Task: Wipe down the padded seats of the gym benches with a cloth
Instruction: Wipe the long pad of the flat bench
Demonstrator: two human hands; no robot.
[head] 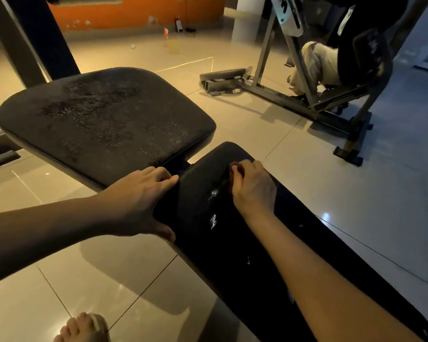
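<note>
Small dark-red cloth [235, 169] bunched under the curled fingers of the right hand [253, 191], pressed onto the long back pad [220, 245] near its upper end; only a crumpled edge shows past the fingertips. Left hand [143, 201] lies on the same pad's left edge, fingers straight and close together, thumb against the side. Pad is black, glossy, with pale scuffed patches. Beyond it, the wider seat pad [104, 114] is rounded, black and speckled with dull blotches. Shiny beige tile floor [356, 193] underneath.
</note>
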